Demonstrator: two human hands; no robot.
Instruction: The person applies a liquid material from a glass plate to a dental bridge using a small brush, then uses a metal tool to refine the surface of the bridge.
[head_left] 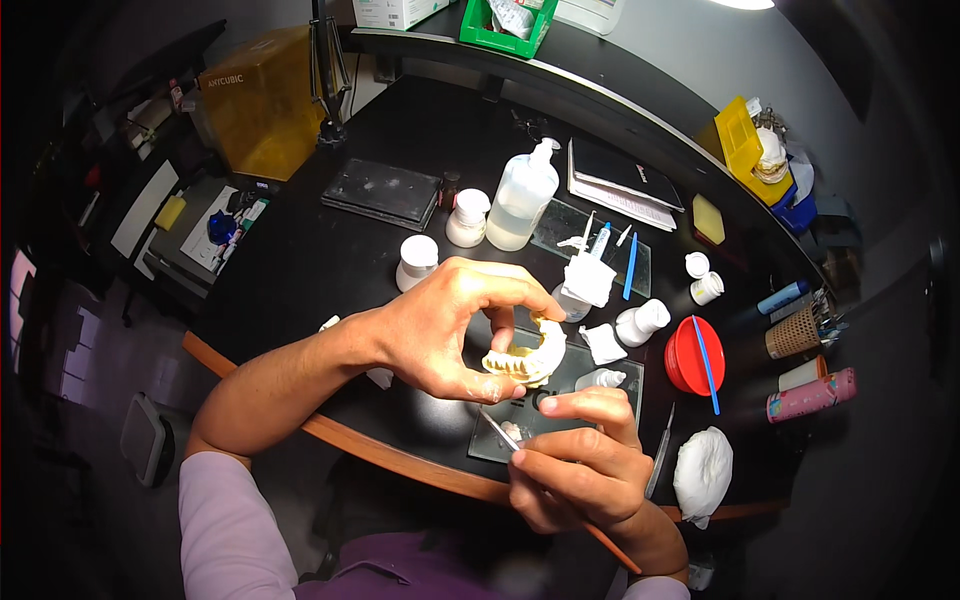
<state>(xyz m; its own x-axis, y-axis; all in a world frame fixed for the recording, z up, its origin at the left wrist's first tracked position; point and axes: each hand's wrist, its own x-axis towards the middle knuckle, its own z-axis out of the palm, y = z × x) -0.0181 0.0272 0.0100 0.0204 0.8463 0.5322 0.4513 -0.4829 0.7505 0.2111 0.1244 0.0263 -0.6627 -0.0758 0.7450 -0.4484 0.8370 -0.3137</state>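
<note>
A yellowish-white dental cast (547, 352), a horseshoe of teeth, is held up over the desk between the thumb and fingers of my left hand (435, 325). My right hand (585, 470) is closed around a thin brush (612, 545) with an orange-brown handle and a silvery front part. The brush's tip points up and left, just below the cast and apart from it. Beneath both hands lies a glass slab (628, 425) with a small pale lump (512, 432) on it. A small white dropper bottle (602, 379) lies on the slab's far part.
Behind stand a clear pump bottle (521, 195) and white jars (467, 218), (417, 262). To the right are a red bowl (685, 355) with a blue stick across it, a metal tool (661, 455) and a crumpled white cloth (704, 472). The wooden desk edge (400, 465) runs in front.
</note>
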